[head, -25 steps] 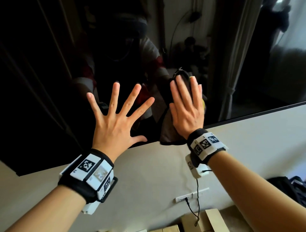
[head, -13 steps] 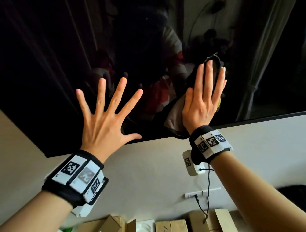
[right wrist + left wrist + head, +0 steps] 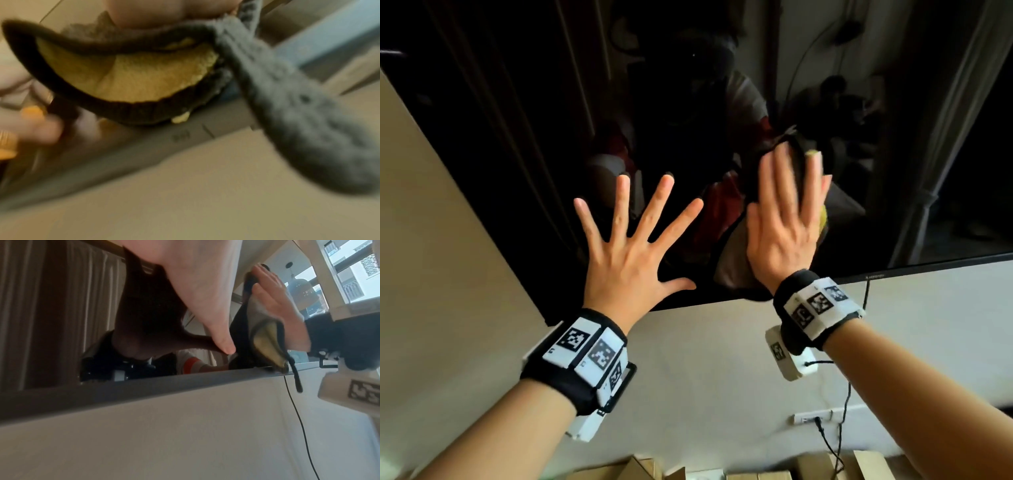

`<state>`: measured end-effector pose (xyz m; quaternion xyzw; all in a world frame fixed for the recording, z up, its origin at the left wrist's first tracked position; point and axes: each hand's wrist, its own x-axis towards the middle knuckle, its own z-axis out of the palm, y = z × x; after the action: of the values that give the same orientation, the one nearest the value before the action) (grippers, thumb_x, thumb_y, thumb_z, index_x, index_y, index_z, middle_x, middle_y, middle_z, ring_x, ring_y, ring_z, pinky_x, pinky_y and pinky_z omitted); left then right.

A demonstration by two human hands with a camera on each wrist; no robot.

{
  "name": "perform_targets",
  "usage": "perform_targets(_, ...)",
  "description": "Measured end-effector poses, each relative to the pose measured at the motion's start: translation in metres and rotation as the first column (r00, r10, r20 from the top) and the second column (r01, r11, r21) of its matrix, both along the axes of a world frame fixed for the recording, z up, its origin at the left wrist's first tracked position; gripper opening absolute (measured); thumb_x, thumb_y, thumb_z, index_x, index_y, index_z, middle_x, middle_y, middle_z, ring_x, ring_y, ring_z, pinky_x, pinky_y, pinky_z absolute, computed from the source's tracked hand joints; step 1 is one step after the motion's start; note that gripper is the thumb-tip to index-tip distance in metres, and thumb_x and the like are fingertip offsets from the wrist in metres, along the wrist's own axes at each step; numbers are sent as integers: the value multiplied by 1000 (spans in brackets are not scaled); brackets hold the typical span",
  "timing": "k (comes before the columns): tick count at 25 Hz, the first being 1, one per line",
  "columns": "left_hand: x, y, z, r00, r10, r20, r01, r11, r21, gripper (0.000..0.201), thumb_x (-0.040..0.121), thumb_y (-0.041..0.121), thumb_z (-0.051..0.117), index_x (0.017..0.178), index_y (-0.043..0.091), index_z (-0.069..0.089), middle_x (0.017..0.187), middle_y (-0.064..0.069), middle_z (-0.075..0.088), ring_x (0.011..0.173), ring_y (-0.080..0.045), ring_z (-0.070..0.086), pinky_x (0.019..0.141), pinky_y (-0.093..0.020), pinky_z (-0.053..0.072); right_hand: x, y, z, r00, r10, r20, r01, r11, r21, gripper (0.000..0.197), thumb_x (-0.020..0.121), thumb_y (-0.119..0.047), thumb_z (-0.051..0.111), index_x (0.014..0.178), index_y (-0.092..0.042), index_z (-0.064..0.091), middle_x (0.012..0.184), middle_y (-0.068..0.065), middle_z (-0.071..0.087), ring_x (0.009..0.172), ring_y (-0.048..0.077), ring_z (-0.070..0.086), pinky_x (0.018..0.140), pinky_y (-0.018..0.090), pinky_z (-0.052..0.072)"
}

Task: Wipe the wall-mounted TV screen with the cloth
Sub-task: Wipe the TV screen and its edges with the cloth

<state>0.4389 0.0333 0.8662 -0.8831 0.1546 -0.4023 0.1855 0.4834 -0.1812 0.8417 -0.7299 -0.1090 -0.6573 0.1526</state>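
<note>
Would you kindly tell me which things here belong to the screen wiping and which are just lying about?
Job in hand:
black wall-mounted TV screen
yellow-and-grey cloth with dark edging
right hand, pressing the cloth flat
left hand, spread on the screen

Lying about:
cardboard boxes
white wall socket
thin black cable

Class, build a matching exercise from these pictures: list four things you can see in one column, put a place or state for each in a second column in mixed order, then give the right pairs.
Things
1. bare left hand
2. bare right hand
3. yellow cloth with dark trim
4. thin black cable

Places or states
A. hangs down the pale wall below the dark glossy TV screen
B. fingers spread wide, palm flat on the screen
C. pressed between a palm and the screen
D. fingers together, pressing the cloth

Pairs: 1-B, 2-D, 3-C, 4-A
</note>
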Motion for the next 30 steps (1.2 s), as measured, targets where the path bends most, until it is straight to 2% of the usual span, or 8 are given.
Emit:
perform_targets(3,0,-1,0,999,-40,0,40,999,-24,119,64,81,62,157,39,1,165,0,-10,148,-40,-14,106,-78,-4,-6,1,-13,1000,-13,-9,8,925,-381,48,101,-19,50,148,-12,38,151,6,37,141,37,26,122,47,14)
perform_targets(8,-8,41,0,999,-34,29,37,996,-83,122,63,81,64,158,33,3,166,-3,-7,151,-38,-5,114,-69,-1,0,11,22,1000,-13,5,13,998,62,45,102,-15,46,145,-3,41,150,17,39,139,48,24,120,52,10)
perform_targets(10,-8,64,-2,1000,-18,25,21,994,-107,120,64,81,63,158,34,4,165,-3,-7,150,-38,-6,115,-69,-1,-2,34,-4,1000,19,1,-18,986,-166,48,101,-17,48,147,-8,38,151,10,38,141,44,23,121,51,8)
perform_targets(13,-5,75,-4,1000,-16,19,18,996,-88,117,66,81,62,158,35,4,166,-4,-4,151,-36,-8,115,-70,1,-5,47,-17,1000,11,5,-6,848,-530,48,101,-20,50,148,-16,39,152,2,39,143,33,24,121,46,17)
perform_targets(18,-1,76,-5,998,-49,28,51,995,-82,117,67,80,61,157,36,0,166,-3,-3,150,-34,-9,115,-67,-4,0,71,18,1000,9,20,-8,998,-63,44,104,-17,43,146,-6,41,151,13,38,141,45,23,122,48,8)
perform_targets(23,-3,81,-3,996,-75,39,79,992,-100,122,63,78,67,158,33,4,166,-1,-3,152,-32,-5,118,-61,-5,-5,74,-10,1000,13,9,-6,855,-518,51,103,-20,49,151,-14,34,152,6,36,143,35,21,122,46,12)
perform_targets(27,-9,112,-10,997,-55,48,63,984,-166,131,57,76,73,158,26,6,164,-4,-3,151,-30,-4,121,-52,-4,2,87,5,1000,18,14,-16,989,-148,48,101,-16,49,147,-6,37,150,14,41,140,45,24,121,51,11)
perform_targets(30,-10,131,-19,999,-40,24,44,983,-178,130,58,76,72,158,28,6,165,-4,-2,151,-29,-5,122,-50,-5,-3,103,-34,999,42,-4,-36,796,-604,58,97,-17,56,150,-13,35,153,8,38,142,36,27,118,51,19)
